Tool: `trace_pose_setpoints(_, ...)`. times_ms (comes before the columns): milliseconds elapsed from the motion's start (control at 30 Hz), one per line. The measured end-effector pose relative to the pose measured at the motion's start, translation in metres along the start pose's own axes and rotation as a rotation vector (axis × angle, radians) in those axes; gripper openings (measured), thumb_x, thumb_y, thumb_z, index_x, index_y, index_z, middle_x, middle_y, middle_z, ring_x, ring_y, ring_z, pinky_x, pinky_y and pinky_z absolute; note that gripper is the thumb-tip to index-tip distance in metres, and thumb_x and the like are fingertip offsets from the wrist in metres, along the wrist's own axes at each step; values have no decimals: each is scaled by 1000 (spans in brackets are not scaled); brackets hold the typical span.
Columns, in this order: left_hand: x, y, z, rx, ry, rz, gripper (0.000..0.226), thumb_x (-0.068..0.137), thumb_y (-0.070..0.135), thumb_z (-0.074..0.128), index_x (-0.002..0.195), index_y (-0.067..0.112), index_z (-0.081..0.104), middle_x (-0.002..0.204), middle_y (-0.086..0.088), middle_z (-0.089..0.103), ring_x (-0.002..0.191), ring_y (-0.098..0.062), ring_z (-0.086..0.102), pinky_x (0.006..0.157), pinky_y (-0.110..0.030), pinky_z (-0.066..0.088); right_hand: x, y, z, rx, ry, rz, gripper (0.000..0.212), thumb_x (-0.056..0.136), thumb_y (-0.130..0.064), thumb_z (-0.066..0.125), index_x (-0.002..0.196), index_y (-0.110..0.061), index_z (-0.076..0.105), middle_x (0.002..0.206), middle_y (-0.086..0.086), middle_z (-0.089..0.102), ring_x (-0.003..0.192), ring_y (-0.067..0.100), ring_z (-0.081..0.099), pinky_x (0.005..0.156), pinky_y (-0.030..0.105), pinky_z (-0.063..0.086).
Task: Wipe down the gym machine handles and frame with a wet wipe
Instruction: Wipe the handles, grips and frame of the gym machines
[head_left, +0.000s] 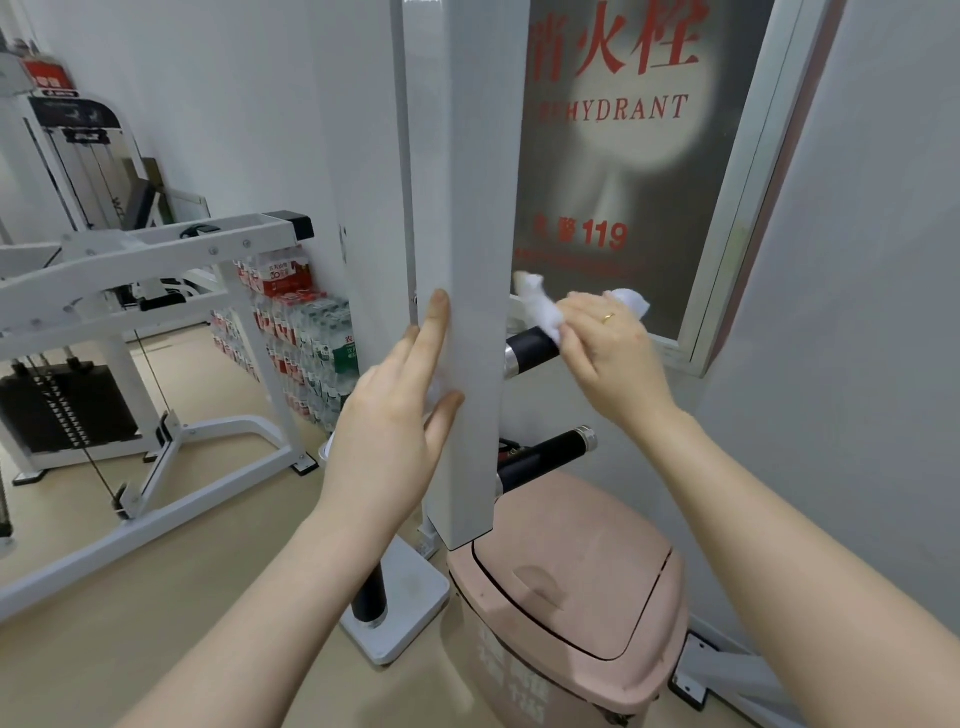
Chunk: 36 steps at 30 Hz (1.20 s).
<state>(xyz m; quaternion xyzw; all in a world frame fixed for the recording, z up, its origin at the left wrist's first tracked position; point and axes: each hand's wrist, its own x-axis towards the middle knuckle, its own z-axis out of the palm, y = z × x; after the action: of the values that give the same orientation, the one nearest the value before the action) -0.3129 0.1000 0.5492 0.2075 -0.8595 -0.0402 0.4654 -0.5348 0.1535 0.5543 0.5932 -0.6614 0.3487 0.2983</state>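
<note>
Left hand: your left hand lies flat against the white upright post of the machine, fingers straight and close together, thumb on the post's front edge, holding nothing.
Right hand: your right hand has its fingers curled round the wet wipe, pressing it onto the upper handle; there is a ring on one finger.
Wet wipe: white and crumpled, bunched over the handle's far end, with one loose end sticking out behind your knuckles.
Upper handle: black grip with a chrome collar, jutting out to the right of the post.
Lower handle: a second black handle with a chrome tip sits below, untouched.
Bin: a pink lidded bin stands on the floor just beneath the post.
Background: a fire hydrant cabinet on the wall behind; another weight machine and stacked water bottles to your left.
</note>
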Motion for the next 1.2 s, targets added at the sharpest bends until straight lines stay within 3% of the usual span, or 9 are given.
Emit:
trace_pose_setpoints(167,-1,2,1,13,5,5,82,85,14,61,142,21,3,131,-16,54,104,-37,56,84,-37,43,-2,-1,3,173,74,406,38,98,-13,33,130,-7,52,140,6,48,138,19,30,104,20,22)
trace_pose_setpoints(267,0,3,1,13,1,7,83,85,12,62,142,21,2,131,-17,53,104,-37,55,85,-38,44,2,-11,9,350,199,661,40,100,-16,30,136,-20,47,149,2,36,138,13,27,95,9,18)
trace_pose_setpoints(400,0,3,1,21,6,7,84,86,12,62,141,23,-1,131,-16,54,106,-36,55,86,-39,44,9,-25,14,792,353,952,36,98,-26,37,132,-26,51,138,-2,50,127,14,45,109,31,33)
trace_pose_setpoints(500,0,3,1,30,11,1,83,86,11,61,141,23,1,130,-17,54,104,-37,55,83,-39,45,13,-37,10,984,405,1071,41,98,-13,41,137,-24,44,141,-3,44,118,11,47,105,26,35)
trace_pose_setpoints(633,0,2,0,41,10,5,83,86,11,62,140,22,1,127,-19,55,100,-39,55,80,-40,45,5,-46,13,715,203,939,47,100,-11,32,145,-20,28,149,0,31,129,15,37,94,17,25)
trace_pose_setpoints(733,1,2,-1,30,5,5,84,86,12,62,140,24,-1,127,-18,55,99,-39,55,79,-40,45,5,-39,13,414,180,788,43,100,-13,29,143,-16,34,156,7,10,141,21,19,110,24,20)
trace_pose_setpoints(833,1,0,1,25,-3,19,84,86,14,61,141,24,-1,127,-17,55,96,-39,56,75,-38,44,-2,-37,15,171,88,544,38,99,-14,31,133,-8,46,147,11,36,142,26,18,113,43,22)
trace_pose_setpoints(1033,2,-1,1,12,2,14,77,83,24,51,142,24,2,128,-17,55,94,-39,57,73,-37,44,-9,-38,7,93,-150,-68,38,91,-21,30,113,-8,59,111,5,62,109,30,51,96,39,37)
trace_pose_setpoints(1200,2,-2,2,18,-4,24,78,83,25,51,142,24,0,125,-17,57,94,-38,58,74,-37,45,-4,-23,2,72,-9,137,41,91,-24,30,115,-12,60,117,7,64,118,29,48,101,39,35)
